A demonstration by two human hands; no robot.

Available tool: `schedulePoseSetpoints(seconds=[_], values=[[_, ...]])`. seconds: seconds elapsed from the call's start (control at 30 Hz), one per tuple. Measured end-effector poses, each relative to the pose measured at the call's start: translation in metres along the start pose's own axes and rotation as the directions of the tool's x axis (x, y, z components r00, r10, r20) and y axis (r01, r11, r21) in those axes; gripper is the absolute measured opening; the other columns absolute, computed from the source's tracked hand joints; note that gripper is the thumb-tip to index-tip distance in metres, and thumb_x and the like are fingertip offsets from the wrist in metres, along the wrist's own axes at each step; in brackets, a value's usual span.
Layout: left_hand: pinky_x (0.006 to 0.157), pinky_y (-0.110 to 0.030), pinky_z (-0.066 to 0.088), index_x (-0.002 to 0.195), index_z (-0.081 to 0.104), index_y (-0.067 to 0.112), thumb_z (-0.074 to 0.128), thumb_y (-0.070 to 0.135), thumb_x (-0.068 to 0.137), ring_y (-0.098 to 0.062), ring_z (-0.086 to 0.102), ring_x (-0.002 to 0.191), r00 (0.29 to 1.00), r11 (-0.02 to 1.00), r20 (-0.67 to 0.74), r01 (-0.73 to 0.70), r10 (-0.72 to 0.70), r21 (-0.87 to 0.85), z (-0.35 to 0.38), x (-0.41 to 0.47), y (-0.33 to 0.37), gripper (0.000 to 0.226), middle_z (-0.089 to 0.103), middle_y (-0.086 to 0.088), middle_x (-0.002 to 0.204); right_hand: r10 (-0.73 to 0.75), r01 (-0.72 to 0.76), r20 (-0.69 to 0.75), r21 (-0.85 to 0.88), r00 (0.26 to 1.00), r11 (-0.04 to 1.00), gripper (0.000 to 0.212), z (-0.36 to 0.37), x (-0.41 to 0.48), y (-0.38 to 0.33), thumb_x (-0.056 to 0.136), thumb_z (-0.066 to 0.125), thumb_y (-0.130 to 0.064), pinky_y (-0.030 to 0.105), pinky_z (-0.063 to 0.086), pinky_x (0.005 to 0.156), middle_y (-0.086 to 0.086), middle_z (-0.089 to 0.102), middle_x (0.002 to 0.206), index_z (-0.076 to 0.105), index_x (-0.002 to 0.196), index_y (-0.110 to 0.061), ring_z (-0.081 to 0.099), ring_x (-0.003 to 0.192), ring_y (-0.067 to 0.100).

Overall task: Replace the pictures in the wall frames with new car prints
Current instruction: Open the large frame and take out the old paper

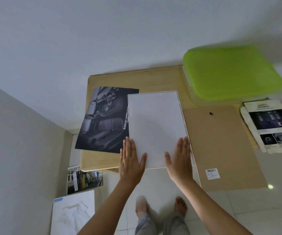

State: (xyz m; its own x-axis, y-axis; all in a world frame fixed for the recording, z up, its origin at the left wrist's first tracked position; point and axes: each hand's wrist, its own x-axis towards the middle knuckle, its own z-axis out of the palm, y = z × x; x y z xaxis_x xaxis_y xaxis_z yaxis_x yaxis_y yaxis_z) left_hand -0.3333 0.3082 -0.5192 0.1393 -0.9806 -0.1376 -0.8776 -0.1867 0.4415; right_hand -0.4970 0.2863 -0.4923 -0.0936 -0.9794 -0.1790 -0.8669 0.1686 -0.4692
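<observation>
- Both hands open, fingers straight & together. Left hand (131, 161) lies flat along the left long edge of a white frame (155, 126). Right hand (181, 160) lies flat along its right long edge. Both thumbs rest on its surface near the 6 o'clock end.
- Frame lies lengthwise on a light wood counter (136, 77), its near end about level w/ the counter's front edge.
- Dark car print (104, 119), a cabin shot lettered "ROBUST SIMPLICI…", sits at 9 o'clock of the frame. Its right edge is tucked under the frame & its lower left corner hangs past the counter's side.
- Brown backing board (221, 146) lies at 3 o'clock, just beside the frame, and juts well out over the tiled floor (238, 209). It carries a small black clip (211, 113) & a barcode label (212, 173).
- Room to move: bare wood at 12 o'clock of the frame, up to the wall.
- Green lid (231, 72) at 1 o'clock is motion-blurred and covers the counter's far right corner.
- "SAFETY" leaflet (270, 126) lies beyond the board at 3 o'clock, its right side cut off.
- Hilux brochure (84, 178) on the floor at 7 o'clock has its title cut short.
- Can't tell whether the frame shows face or back.
</observation>
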Motion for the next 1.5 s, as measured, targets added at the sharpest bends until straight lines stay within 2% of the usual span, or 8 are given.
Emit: schedulePoseSetpoints(seconds=[0.27, 0.63, 0.8, 0.93, 1.03, 1.13, 1.23, 1.5], values=[[0.113, -0.029, -0.011, 0.146, -0.01, 0.014, 0.006, 0.063, 0.086, -0.013, -0.019, 0.14, 1.0, 1.0, -0.026, 0.007, -0.007, -0.012, 0.003, 0.001, 0.004, 0.08, -0.019, 0.003, 0.151, 0.085, -0.087, -0.084, -0.019, 0.993, 0.996, 0.073, 0.009, 0.007, -0.013, 0.094, 0.045, -0.031, 0.034, 0.0, 0.118, 0.019, 0.001, 0.156, 0.006, 0.146, 0.002, -0.001, 0.145, 0.028], [0.113, -0.03, -0.009, 0.147, -0.008, 0.013, 0.011, 0.059, 0.088, -0.013, -0.017, 0.14, 0.999, 1.0, -0.036, -0.004, 0.004, -0.002, 0.003, 0.001, 0.002, 0.077, -0.013, 0.0, 0.155, 0.121, -0.067, -0.239, 0.224, 0.963, 0.972, 0.059, -0.011, 0.014, -0.017, 0.081, 0.059, -0.009, 0.042, 0.039, 0.102, 0.01, 0.05, 0.13, 0.04, 0.136, -0.009, 0.046, 0.122, 0.028], [0.112, -0.03, -0.01, 0.148, -0.006, 0.013, 0.011, 0.06, 0.087, -0.012, -0.018, 0.139, 1.0, 1.0, -0.03, 0.001, -0.001, 0.0, 0.002, 0.0, 0.002, 0.079, -0.008, -0.003, 0.157, 0.216, -0.175, -0.075, 0.369, 0.973, 0.913, 0.044, -0.038, 0.039, -0.001, 0.079, 0.058, -0.007, 0.036, 0.045, 0.092, 0.009, 0.055, 0.119, 0.054, 0.123, -0.012, 0.055, 0.109, 0.026], [0.112, -0.029, -0.011, 0.148, -0.007, 0.013, 0.01, 0.061, 0.087, -0.012, -0.02, 0.138, 1.0, 1.0, -0.026, 0.005, -0.005, 0.004, 0.002, 0.0, 0.002, 0.079, -0.009, -0.003, 0.157, 0.251, -0.244, 0.06, 0.529, 0.966, 0.813, 0.04, -0.058, 0.05, 0.006, 0.079, 0.059, -0.004, 0.02, 0.043, 0.064, -0.002, 0.062, 0.094, 0.059, 0.117, -0.017, 0.056, 0.084, 0.015], [0.112, -0.03, -0.009, 0.148, -0.005, 0.013, 0.009, 0.061, 0.086, -0.013, -0.017, 0.139, 1.0, 1.0, -0.025, 0.009, -0.009, 0.004, 0.002, 0.001, 0.002, 0.08, -0.007, -0.003, 0.157, 0.206, -0.23, 0.108, 0.572, 0.973, 0.787, 0.041, -0.062, 0.055, 0.01, 0.082, 0.058, -0.007, 0.016, 0.041, 0.058, 0.002, 0.062, 0.096, 0.056, 0.122, -0.019, 0.052, 0.076, 0.014], [0.112, -0.031, -0.008, 0.148, -0.004, 0.013, 0.007, 0.062, 0.085, -0.013, -0.018, 0.138, 1.0, 1.0, -0.018, 0.018, -0.018, 0.01, 0.001, 0.0, 0.003, 0.081, -0.007, -0.003, 0.157, 0.115, -0.185, 0.157, 0.568, 0.981, 0.802, 0.049, -0.06, 0.055, 0.011, 0.088, 0.051, -0.008, 0.018, 0.043, 0.072, -0.002, 0.058, 0.121, 0.044, 0.135, -0.023, 0.056, 0.101, 0.015], [0.112, -0.03, -0.011, 0.148, -0.006, 0.014, 0.005, 0.063, 0.083, -0.012, -0.021, 0.137, 1.0, 1.0, 0.002, 0.022, -0.022, 0.014, -0.001, 0.001, 0.003, 0.082, -0.009, -0.004, 0.157, 0.027, -0.114, 0.165, 0.546, 0.986, 0.83, 0.058, -0.061, 0.052, 0.005, 0.094, 0.043, -0.006, 0.015, 0.027, 0.096, -0.012, 0.032, 0.147, 0.027, 0.145, -0.027, 0.033, 0.132, 0.005], [0.11, -0.029, -0.015, 0.149, -0.003, 0.015, -0.008, 0.07, 0.078, -0.012, -0.025, 0.137, 0.999, 0.999, 0.009, 0.033, -0.033, -0.005, -0.012, 0.005, 0.012, 0.09, -0.012, -0.002, 0.157, -0.042, 0.006, 0.043, 0.628, 0.998, 0.778, 0.055, -0.073, 0.05, -0.003, 0.093, 0.042, -0.001, -0.004, 0.03, 0.089, -0.017, 0.033, 0.143, 0.034, 0.142, -0.026, 0.036, 0.125, -0.007]])
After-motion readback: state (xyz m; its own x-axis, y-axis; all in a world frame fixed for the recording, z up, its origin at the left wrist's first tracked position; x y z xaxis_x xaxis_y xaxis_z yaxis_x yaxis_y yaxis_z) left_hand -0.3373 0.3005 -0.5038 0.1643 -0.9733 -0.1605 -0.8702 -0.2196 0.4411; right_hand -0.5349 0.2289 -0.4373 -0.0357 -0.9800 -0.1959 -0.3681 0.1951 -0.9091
